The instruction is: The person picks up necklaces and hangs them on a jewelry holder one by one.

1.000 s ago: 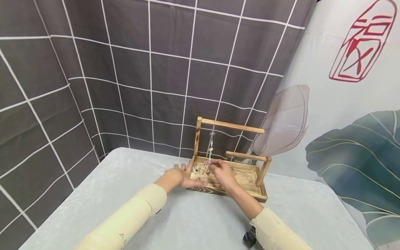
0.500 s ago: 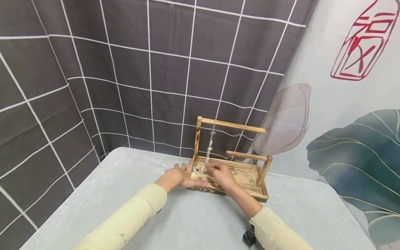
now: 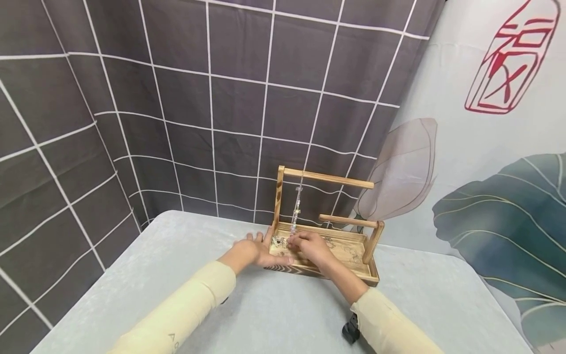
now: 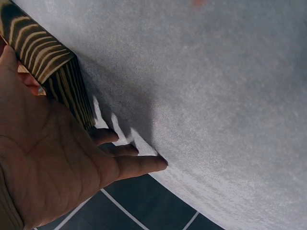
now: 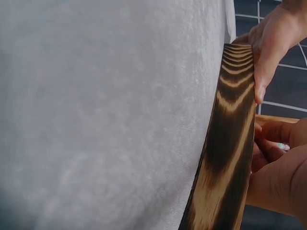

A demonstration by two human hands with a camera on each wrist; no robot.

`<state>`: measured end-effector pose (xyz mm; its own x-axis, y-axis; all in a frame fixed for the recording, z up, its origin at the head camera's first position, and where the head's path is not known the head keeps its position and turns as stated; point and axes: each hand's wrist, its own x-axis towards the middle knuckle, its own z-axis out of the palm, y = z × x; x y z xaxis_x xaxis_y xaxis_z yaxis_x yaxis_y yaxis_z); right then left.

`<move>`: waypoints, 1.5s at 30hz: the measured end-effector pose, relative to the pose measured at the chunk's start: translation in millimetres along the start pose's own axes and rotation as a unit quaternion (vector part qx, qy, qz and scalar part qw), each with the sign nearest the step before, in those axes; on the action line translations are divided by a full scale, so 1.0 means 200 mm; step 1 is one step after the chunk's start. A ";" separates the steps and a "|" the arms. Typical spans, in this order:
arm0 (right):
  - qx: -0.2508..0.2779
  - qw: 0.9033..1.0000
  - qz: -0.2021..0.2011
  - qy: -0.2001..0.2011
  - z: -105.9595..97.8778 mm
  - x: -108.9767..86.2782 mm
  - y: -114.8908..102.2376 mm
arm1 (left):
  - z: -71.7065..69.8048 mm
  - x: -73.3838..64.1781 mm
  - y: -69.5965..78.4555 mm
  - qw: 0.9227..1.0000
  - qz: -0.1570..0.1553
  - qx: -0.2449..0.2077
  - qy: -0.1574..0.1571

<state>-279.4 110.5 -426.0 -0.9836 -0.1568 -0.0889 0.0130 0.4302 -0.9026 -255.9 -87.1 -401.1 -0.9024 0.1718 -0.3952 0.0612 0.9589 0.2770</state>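
A strand of pale, shiny beads (image 3: 297, 211) hangs from the upper bar (image 3: 329, 178) of a wooden jewelry stand. My right hand (image 3: 313, 247) pinches its lower end down over the tray (image 3: 353, 277), and the fingers hide that end. At the tray's left end, my left hand (image 3: 256, 250) rests with its fingers spread and its thumb along the front wall. In the left wrist view this hand (image 4: 53, 153) lies palm up against the striped wooden corner (image 4: 43, 50). Small silvery jewelry (image 3: 278, 241) lies in the tray between both hands.
A shorter, lower bar (image 3: 349, 221) juts from the post at the stand's right end. More thin jewelry (image 3: 353, 253) lies in the right part of the tray. The stand sits on a pale cloth-covered table (image 3: 274, 314), near a dark checked curtain (image 3: 239, 108).
My right hand has moved slightly left and down, drawing the bead strand straighter and tilting its lower end leftward. My left hand has stayed in place.
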 end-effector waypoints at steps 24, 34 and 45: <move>-0.117 0.991 -0.028 -0.053 -0.02 0.02 0.05 | 0.05 -0.01 0.01 1.000 -0.009 -0.017 0.015; -0.116 0.991 -0.025 -0.059 -0.01 0.03 0.02 | 0.03 0.00 -0.02 1.000 0.002 -0.015 0.007; -0.119 0.991 -0.015 -0.051 -0.10 0.34 0.37 | 0.02 -0.01 -0.01 1.000 0.003 -0.007 0.012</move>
<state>-348.4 148.5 -489.9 -0.9596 -0.2562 -0.1166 -0.0705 0.6196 -0.7817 -252.5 -88.4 -403.8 -0.9121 0.1710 -0.3727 0.0598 0.9547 0.2916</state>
